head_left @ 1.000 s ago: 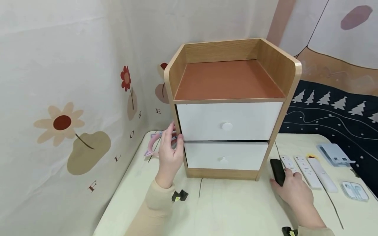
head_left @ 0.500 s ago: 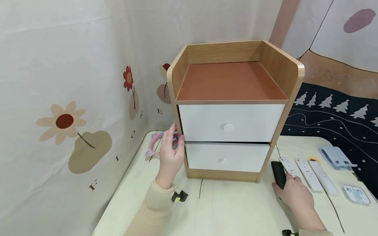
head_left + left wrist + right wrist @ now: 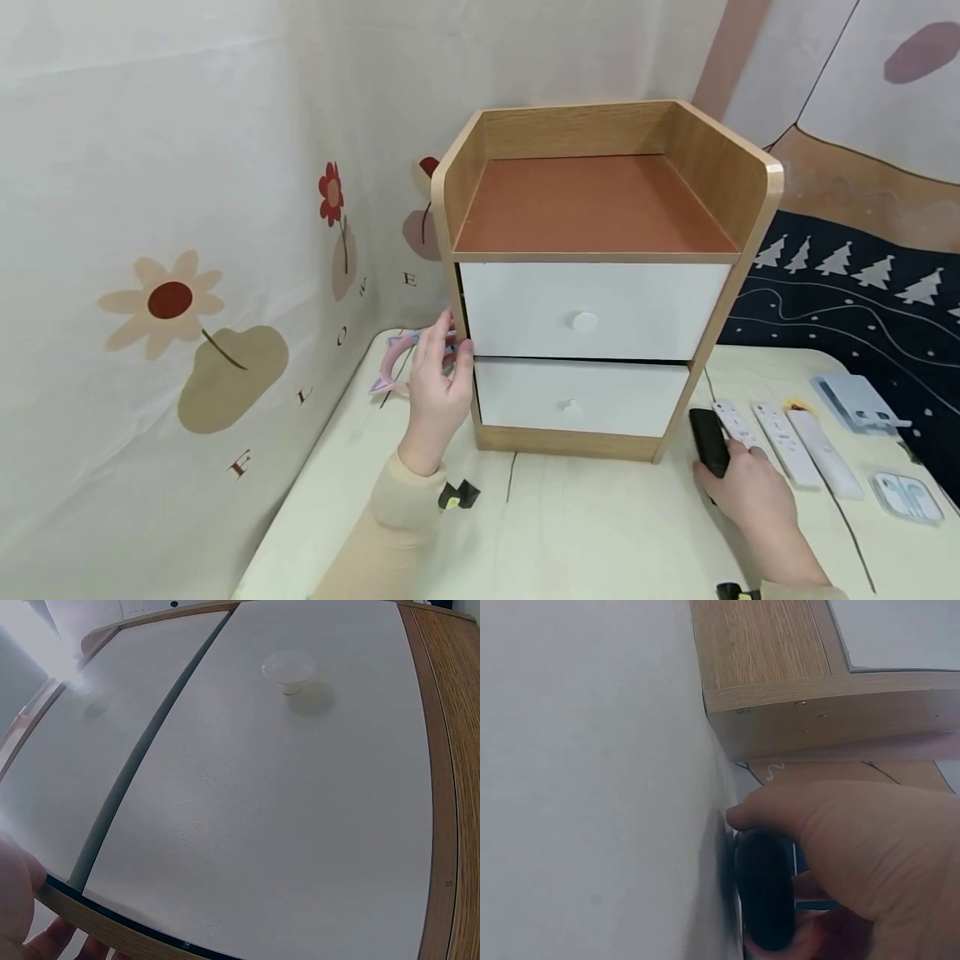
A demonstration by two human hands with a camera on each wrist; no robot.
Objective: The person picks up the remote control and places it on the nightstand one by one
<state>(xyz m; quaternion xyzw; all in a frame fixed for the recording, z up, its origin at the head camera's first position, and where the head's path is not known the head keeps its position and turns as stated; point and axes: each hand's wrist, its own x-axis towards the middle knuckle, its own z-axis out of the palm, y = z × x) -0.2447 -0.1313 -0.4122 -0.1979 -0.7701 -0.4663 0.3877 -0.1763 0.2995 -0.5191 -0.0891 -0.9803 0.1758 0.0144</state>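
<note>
A small wood-framed cabinet (image 3: 581, 446) with two white drawers stands on the pale table. Both its upper drawer (image 3: 525, 308) and lower drawer (image 3: 525, 396) look closed, each with a round white knob. My left hand (image 3: 438, 400) grips the cabinet's left side panel, thumb at the front edge and fingers behind, as the left wrist view also shows. To the right of the cabinet, my right hand (image 3: 753, 492) holds a black oblong object (image 3: 708, 442) with an oval end, thumb on its left side and fingers on its right. It lies low along the table surface.
White power strips (image 3: 787, 446) lie beside the right hand. Beyond them are a blue-grey flat item (image 3: 858, 400) and earphones in a clear case (image 3: 907, 497). A pink ring-shaped item (image 3: 390, 362) sits behind the left hand. A patterned curtain (image 3: 225, 167) closes off the left.
The head view has shifted slightly, so the cabinet appears a little further right. Both hands keep their holds on the cabinet and the black oblong object.
</note>
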